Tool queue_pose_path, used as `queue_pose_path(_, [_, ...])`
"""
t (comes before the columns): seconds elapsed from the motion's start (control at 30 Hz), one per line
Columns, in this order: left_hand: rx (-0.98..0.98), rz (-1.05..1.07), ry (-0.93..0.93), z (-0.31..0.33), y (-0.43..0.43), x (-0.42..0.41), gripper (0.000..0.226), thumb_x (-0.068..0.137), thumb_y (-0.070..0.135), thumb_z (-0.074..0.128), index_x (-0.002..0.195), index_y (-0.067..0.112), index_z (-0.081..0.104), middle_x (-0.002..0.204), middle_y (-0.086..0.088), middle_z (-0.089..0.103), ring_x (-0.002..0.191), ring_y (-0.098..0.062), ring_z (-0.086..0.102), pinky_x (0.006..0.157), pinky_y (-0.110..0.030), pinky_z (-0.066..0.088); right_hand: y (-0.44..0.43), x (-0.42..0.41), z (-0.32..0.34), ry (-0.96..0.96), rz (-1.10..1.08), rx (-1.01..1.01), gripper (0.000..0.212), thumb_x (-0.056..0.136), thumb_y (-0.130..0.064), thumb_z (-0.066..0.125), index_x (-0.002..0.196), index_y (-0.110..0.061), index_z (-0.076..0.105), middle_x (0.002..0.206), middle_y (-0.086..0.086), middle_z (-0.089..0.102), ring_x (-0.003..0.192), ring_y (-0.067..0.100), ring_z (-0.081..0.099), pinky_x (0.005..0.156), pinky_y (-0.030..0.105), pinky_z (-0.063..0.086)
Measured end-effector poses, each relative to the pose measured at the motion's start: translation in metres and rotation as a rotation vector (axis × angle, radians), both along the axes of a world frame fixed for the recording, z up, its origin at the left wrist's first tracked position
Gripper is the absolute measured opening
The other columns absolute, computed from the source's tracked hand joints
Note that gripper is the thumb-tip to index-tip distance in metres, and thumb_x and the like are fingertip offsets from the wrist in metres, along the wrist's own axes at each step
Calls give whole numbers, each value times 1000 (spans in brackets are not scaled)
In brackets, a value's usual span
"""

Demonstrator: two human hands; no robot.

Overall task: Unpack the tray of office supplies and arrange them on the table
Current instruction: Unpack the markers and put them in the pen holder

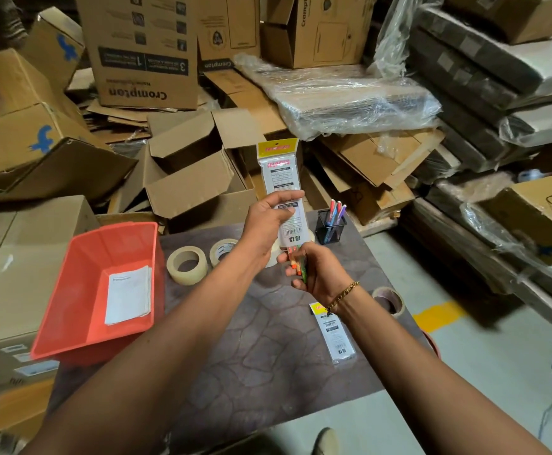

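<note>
A person stands over a dark table with a stone-like pattern, both bare arms reaching forward; the left hand holds a long clear plastic packet upright above the table, thumb and fingers pinching its middle; the packet has a yellow header card at the top and printed labels down its face. The right hand, wearing a gold chain bracelet, is closed around a bunch of coloured pens at the packet's lower end; orange and green barrels show between the fingers.

On the left of the table sits an orange-red plastic tray, holding only a folded white paper; just beside the tray's right wall lie two rolls of pale tape; a third roll rests near the table's right edge. A second packet lies flat on the table below the right wrist; a black mesh pen holder stands at the far side with several pens upright inside.

Behind the table, cardboard boxes and plastic-wrapped bundles are heaped up.
</note>
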State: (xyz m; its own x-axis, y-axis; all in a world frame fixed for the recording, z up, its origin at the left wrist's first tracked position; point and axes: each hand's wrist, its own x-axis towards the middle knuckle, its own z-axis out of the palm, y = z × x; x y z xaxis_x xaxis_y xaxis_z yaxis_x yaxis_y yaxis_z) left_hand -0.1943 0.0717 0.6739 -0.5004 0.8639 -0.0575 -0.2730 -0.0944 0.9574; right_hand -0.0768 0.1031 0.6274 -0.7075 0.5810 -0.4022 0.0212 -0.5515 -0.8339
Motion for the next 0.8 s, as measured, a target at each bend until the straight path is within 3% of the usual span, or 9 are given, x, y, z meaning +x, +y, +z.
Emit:
queue_pose_path(0.07, [-32,12,-10,-8,3,5,37,90,-10,48,108,12,73,127,3,59,107,-12,59,88,-34,56,-1,5,-4,-15,-17,48,13,91,-15,47,101,-14,55,72,2,58,50,11,44,39,17,29])
queue_pose_path(0.17, [-84,21,-28,-23,9,7,37,89,-9,50,109,12,73,117,2,65,101,-19,63,86,-35,57,-1,21,-17,-89,34,171,10,99,-27,48,100,-18,53,65,-5,48,49,7,34,43,18,20])
queue_pose_path(0.3, [-168,66,-78,-51,18,10,38,88,-9,51,107,15,73,108,4,67,101,-21,66,90,-40,57,-3,59,-41,-234,125,191,15,101,-33,47,96,-19,51,64,-5,43,45,5,32,42,18,21])
queue_pose_path(0.43, [-260,101,-123,-90,27,15,38,88,-11,47,101,15,72,114,-10,67,103,-30,65,91,-46,55,-10,113,-73,-405,190,165,15,99,-34,50,97,-19,51,63,-7,47,48,7,31,43,18,21])
queue_pose_path(0.6, [-419,35,-80,-143,23,37,37,87,-16,46,108,7,67,105,-10,63,83,-19,61,63,-21,52,-19,174,-101,-503,24,16,11,99,-28,52,98,-16,52,68,0,48,49,9,29,41,19,23])
queue_pose_path(0.8, [-644,-192,-83,-198,13,79,40,90,-16,41,115,4,65,109,-12,62,95,-26,60,63,-26,52,-27,213,-109,-538,-120,-16,12,100,-23,49,104,-14,55,69,1,47,50,7,29,43,18,23])
